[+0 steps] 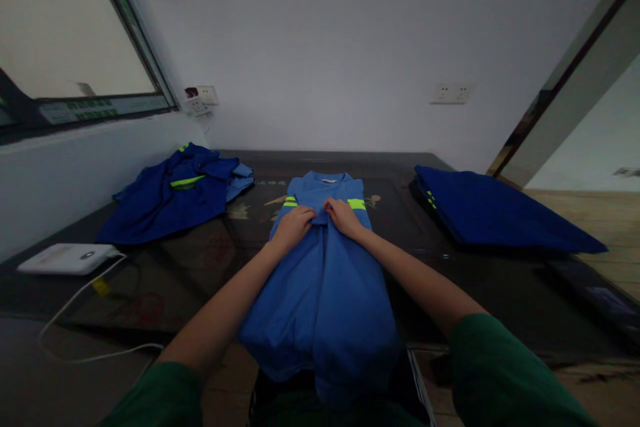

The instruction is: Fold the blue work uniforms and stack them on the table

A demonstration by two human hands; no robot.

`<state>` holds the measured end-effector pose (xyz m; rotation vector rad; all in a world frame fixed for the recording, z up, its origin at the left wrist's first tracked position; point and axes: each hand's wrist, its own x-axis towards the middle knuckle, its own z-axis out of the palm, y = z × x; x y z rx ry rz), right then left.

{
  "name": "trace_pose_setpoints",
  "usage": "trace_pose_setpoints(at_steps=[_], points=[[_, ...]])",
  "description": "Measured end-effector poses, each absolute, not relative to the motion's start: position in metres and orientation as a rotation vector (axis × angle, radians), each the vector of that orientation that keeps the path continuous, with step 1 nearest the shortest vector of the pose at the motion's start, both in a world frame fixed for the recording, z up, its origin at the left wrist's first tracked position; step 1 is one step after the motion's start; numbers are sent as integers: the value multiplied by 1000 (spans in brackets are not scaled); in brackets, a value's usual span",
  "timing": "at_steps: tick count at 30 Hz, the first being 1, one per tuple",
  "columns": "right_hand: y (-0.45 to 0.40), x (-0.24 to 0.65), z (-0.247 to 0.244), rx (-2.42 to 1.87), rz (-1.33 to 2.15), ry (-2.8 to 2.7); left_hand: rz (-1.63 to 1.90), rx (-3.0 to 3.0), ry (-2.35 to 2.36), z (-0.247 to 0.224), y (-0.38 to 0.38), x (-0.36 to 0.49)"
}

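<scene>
A light blue work shirt [320,293] with yellow-green bands on its sleeves lies lengthwise before me, its collar toward the wall and its lower end hanging over the table's near edge. Both hands grip its front a little below the collar, close together. My left hand [296,223] has its fingers closed on the cloth at the left of the front opening. On the other side, my right hand [343,216] pinches the fabric. The fingertips are partly hidden in the folds.
On the dark table [400,213], a rumpled pile of blue clothes [175,187] lies left, folded dark blue garments [495,210] right. A white power bank [67,259] with a cable [75,297] sits near left; a dark phone-like device [600,293] lies near right. A wall closes the back.
</scene>
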<state>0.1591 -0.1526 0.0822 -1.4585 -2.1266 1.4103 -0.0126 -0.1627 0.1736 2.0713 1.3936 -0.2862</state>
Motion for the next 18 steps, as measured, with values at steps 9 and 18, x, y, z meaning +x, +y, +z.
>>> trace_pose_setpoints(at_steps=[9, 18], points=[[-159, 148, 83, -1455, 1375, -2250, -566, 2127, 1257, 176, -164, -22], [-158, 146, 84, -1487, 1350, -2284, -575, 2124, 1136, 189, -168, -6]])
